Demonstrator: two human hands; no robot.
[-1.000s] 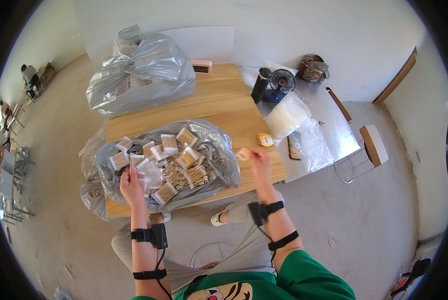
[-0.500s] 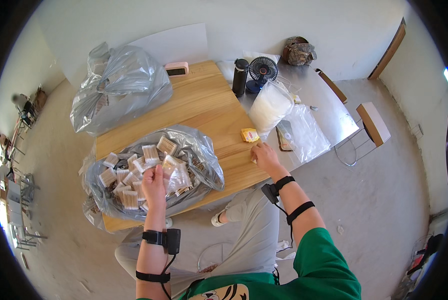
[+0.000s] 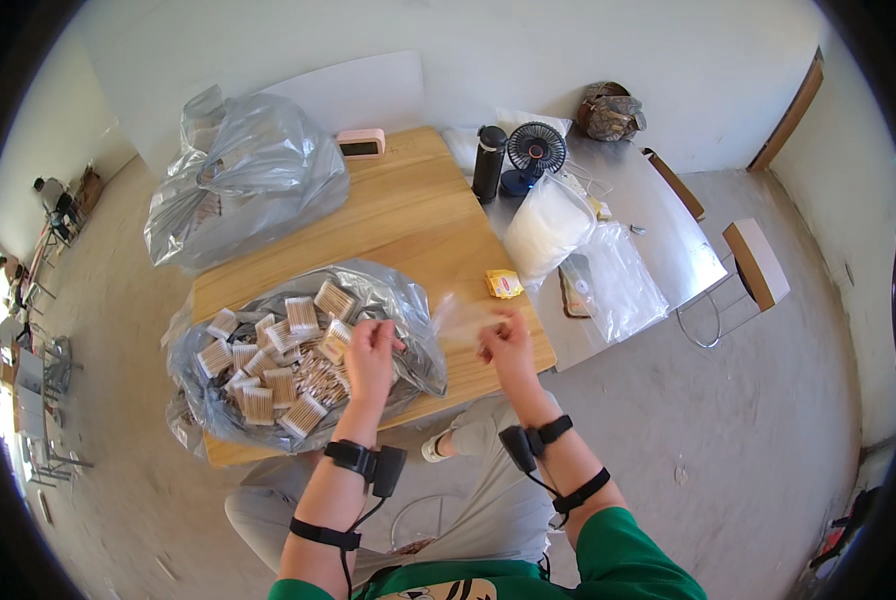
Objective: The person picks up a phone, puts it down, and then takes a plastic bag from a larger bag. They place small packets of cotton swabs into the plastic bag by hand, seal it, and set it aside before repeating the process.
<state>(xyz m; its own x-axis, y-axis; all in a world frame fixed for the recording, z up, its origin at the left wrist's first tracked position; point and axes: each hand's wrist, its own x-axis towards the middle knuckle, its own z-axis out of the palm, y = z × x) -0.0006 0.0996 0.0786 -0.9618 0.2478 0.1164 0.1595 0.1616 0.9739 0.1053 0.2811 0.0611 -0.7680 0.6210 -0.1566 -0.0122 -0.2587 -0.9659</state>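
Bundles of cotton swabs (image 3: 258,404) fill an opened grey plastic bag (image 3: 408,300) on the wooden table, with loose swabs (image 3: 320,378) among them. My left hand (image 3: 371,358) is over the bag's right side, fingers closed; whatever they hold is hidden. A bundle of swabs (image 3: 335,340) lies beside that hand. My right hand (image 3: 509,350) is near the table's right edge, its fingers pinched at a thin clear plastic bag (image 3: 456,318), blurred by motion, that stretches toward my left hand. Just beyond my right hand lies a small stack of yellow packets (image 3: 503,284).
Another full grey plastic bag (image 3: 248,180) stands at the far left, near a pink clock (image 3: 361,143). On the metal table to the right are a black bottle (image 3: 488,163), a fan (image 3: 535,155), a white pack (image 3: 548,228), a phone (image 3: 574,285) and clear bags (image 3: 623,285).
My left hand has moved right, away from the swab bundles. My right hand has moved left and slightly nearer me, bringing the hands closer. The clear bag now shows between them.
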